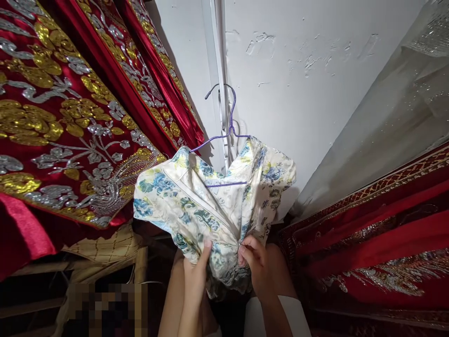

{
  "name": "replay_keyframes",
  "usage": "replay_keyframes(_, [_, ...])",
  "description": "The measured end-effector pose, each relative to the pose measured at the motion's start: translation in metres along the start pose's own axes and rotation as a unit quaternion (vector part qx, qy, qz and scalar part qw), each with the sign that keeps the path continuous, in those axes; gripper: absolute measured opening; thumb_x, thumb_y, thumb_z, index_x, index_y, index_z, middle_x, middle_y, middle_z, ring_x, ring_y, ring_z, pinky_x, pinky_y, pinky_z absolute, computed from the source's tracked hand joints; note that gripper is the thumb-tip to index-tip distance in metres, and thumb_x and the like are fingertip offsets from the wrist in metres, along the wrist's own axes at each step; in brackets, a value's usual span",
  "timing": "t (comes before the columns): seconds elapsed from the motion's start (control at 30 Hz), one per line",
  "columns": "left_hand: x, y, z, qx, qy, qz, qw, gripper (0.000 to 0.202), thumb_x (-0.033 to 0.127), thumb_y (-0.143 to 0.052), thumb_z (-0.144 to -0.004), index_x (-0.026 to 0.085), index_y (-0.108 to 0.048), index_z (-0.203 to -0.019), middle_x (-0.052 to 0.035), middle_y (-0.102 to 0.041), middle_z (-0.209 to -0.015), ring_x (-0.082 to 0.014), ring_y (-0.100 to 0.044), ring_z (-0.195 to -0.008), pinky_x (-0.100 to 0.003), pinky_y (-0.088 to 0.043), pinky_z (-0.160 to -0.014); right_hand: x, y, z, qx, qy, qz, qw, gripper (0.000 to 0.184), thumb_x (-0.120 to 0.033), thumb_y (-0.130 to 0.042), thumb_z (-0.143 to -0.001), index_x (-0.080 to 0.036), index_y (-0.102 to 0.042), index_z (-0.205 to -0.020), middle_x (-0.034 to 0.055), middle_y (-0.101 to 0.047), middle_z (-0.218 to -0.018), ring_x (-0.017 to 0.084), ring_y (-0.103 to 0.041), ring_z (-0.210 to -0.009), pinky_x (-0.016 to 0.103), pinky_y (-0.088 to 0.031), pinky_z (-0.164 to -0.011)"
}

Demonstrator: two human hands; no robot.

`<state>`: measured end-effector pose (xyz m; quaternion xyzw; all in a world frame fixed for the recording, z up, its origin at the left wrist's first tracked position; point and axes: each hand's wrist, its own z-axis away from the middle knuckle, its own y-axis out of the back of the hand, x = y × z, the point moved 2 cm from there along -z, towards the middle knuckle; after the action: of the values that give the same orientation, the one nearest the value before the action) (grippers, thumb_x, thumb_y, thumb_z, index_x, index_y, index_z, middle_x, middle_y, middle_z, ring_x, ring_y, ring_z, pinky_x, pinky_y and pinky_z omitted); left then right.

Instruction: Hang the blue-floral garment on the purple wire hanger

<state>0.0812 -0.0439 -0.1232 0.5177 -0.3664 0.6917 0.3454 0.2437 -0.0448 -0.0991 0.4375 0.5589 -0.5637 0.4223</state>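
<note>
A white floral dress (196, 210) with blue and yellow flowers and short sleeves hangs on a purple wire hanger (232, 112). Its front falls open in a V above the waist. Lower down, my left hand (198, 262) grips the cloth at the dress's left side, thumb on top and the other fingers hidden behind. At the bottom of the V my right hand (252, 255) pinches the front edge between thumb and fingers. The lower part of the dress bunches up in shadow between my knees.
Red garments with gold and silver embroidery (87, 112) hang on the left. A pale glittery fabric (379, 107) and red sequined cloth (379, 243) are on the right. Behind the hanger stands a white wall (298, 61) with peeling paint. A wooden frame (141, 264) is at lower left.
</note>
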Motion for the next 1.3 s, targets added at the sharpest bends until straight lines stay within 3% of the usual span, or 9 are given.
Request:
replay_keyframes(0.1, [-0.012,0.002,-0.003,0.195,-0.127,0.050,0.971,0.054,0.046,-0.081,-0.075,0.020,-0.062,-0.119,-0.0091,-0.066,-0.122,-0.0303,-0.060,-0.124,-0.046,-0.044,-0.111,0.000,0.003,0.004,0.019,0.016,-0.014,1.000,0.032,-0.043,-0.064,-0.087,-0.023,-0.050,-0.066,-0.0040,-0.044,-0.058,0.014,-0.042,-0.055,0.028,-0.037,-0.057])
replay_keyframes(0.17, [-0.015,-0.002,0.004,0.247,-0.255,0.045,0.934,0.053,0.039,-0.083,-0.074,0.021,-0.059,-0.117,-0.0074,-0.062,-0.123,-0.0250,-0.059,-0.118,-0.040,-0.045,-0.106,0.000,0.005,0.006,0.020,0.020,-0.013,0.999,0.031,-0.041,-0.064,-0.087,-0.022,-0.050,-0.066,-0.0044,-0.043,-0.058,0.013,-0.040,-0.056,0.027,-0.035,-0.058])
replay_keyframes(0.2, [-0.016,-0.006,0.009,0.232,-0.302,0.028,0.924,0.046,0.035,-0.081,-0.077,0.021,-0.059,-0.114,-0.0064,-0.061,-0.120,-0.0227,-0.059,-0.115,-0.037,-0.046,-0.104,-0.001,0.006,0.008,0.019,0.021,-0.009,1.000,0.030,-0.040,-0.064,-0.087,-0.022,-0.051,-0.067,-0.0044,-0.043,-0.058,0.013,-0.040,-0.056,0.027,-0.035,-0.058])
replay_keyframes(0.27, [-0.015,-0.019,0.021,0.133,-0.340,-0.015,0.931,0.020,0.034,-0.070,-0.090,0.020,-0.063,-0.103,-0.0055,-0.062,-0.110,-0.0203,-0.060,-0.108,-0.032,-0.047,-0.098,-0.003,0.008,0.009,0.021,0.021,0.000,1.000,0.029,-0.041,-0.066,-0.086,-0.021,-0.054,-0.069,-0.0042,-0.045,-0.059,0.012,-0.041,-0.056,0.026,-0.034,-0.057])
replay_keyframes(0.4, [-0.016,-0.045,0.037,-0.112,-0.254,-0.059,0.959,0.028,0.037,-0.047,-0.103,0.020,-0.069,-0.101,-0.0062,-0.067,-0.100,-0.0201,-0.063,-0.098,-0.029,-0.050,-0.089,-0.010,0.010,0.008,0.037,0.013,0.010,0.999,0.029,-0.041,-0.076,-0.079,-0.020,-0.058,-0.070,-0.0035,-0.049,-0.062,0.012,-0.043,-0.059,0.024,-0.037,-0.058])
replay_keyframes(0.63, [-0.017,-0.053,0.033,-0.245,-0.194,-0.097,0.945,0.014,0.032,-0.057,-0.098,0.021,-0.064,-0.101,-0.0024,-0.066,-0.095,-0.0183,-0.062,-0.091,-0.027,-0.050,-0.086,-0.004,0.018,0.010,0.034,-0.015,-0.020,0.999,0.030,-0.040,-0.081,-0.075,-0.018,-0.062,-0.067,-0.0012,-0.059,-0.064,0.012,-0.052,-0.061,0.024,-0.042,-0.060])
replay_keyframes(0.8, [-0.004,-0.054,0.032,-0.285,-0.223,-0.185,0.913,0.017,0.032,-0.055,-0.098,0.020,-0.060,-0.087,-0.0010,-0.061,-0.082,-0.0172,-0.058,-0.079,-0.025,-0.046,-0.075,-0.006,0.024,0.009,-0.001,-0.033,-0.014,0.999,0.034,-0.047,-0.079,-0.079,-0.017,-0.069,-0.066,-0.0003,-0.058,-0.053,0.012,-0.053,-0.052,0.026,-0.041,-0.055])
replay_keyframes(1.03, [-0.006,-0.070,0.041,-0.296,-0.177,-0.192,0.919,0.027,0.040,-0.042,-0.104,0.021,-0.048,-0.086,0.0008,-0.052,-0.077,-0.0168,-0.054,-0.073,-0.026,-0.044,-0.071,-0.018,0.023,0.005,0.083,-0.097,-0.110,0.986,0.039,-0.051,-0.085,-0.071,-0.015,-0.069,-0.065,-0.0017,-0.055,-0.049,0.007,-0.039,-0.044,0.021,-0.029,-0.046])
replay_keyframes(1.3, [-0.013,-0.051,0.041,-0.277,-0.188,-0.199,0.921,0.024,0.039,-0.040,-0.105,0.022,-0.050,-0.092,-0.0013,-0.054,-0.083,-0.0182,-0.056,-0.079,-0.028,-0.047,-0.075,-0.006,0.013,0.000,-0.050,-0.232,-0.258,0.936,0.038,-0.042,-0.089,-0.061,-0.019,-0.059,-0.055,-0.0122,-0.026,-0.031,0.002,-0.012,-0.031,0.022,-0.012,-0.038])
